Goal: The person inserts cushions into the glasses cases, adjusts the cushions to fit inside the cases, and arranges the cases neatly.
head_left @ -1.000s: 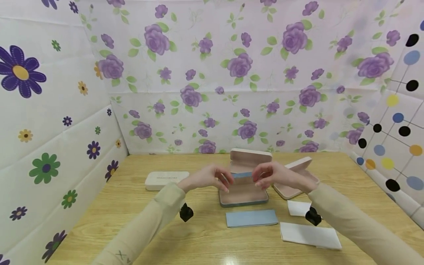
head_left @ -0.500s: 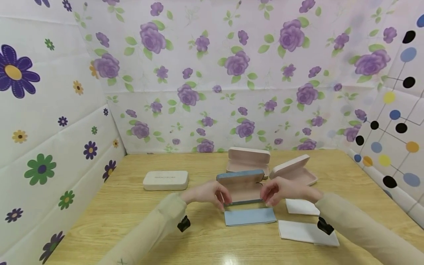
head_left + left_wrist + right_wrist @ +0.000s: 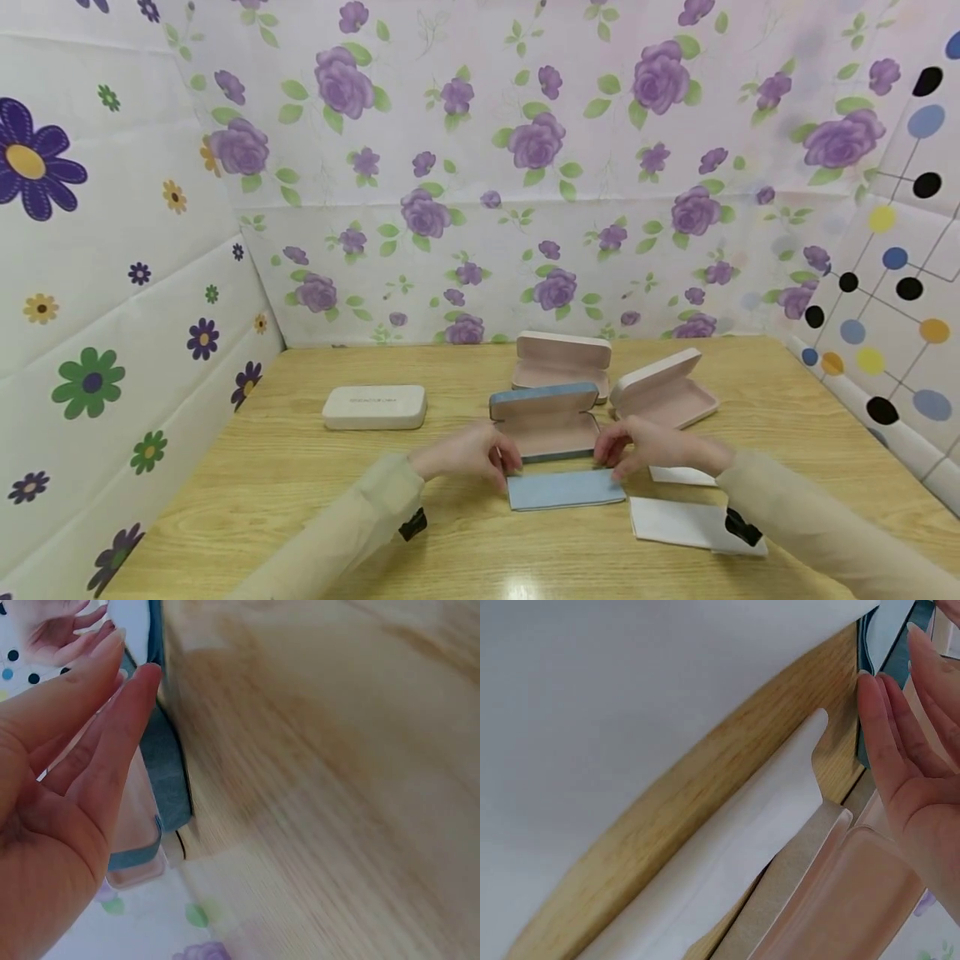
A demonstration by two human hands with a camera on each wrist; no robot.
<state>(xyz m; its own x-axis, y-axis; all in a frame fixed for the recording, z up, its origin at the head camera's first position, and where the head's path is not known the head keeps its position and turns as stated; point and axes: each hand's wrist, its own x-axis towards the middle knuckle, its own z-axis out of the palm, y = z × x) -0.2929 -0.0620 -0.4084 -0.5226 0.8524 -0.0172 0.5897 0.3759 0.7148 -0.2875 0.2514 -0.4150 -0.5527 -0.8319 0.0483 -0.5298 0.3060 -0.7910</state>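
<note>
While both hands, left (image 3: 468, 454) and right (image 3: 651, 446), rest flat-fingered at its ends, the blue cloth (image 3: 566, 488) lies lengthwise between them, before the hard-shelled open case (image 3: 546, 422).

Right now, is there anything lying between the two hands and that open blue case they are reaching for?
Nothing visible does. The left hand and right hand sit at either end of the open blue case; the blue cloth lies nearer the person, just below their fingers.

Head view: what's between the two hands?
The open blue case and the blue cloth, between left hand and right hand.
</note>
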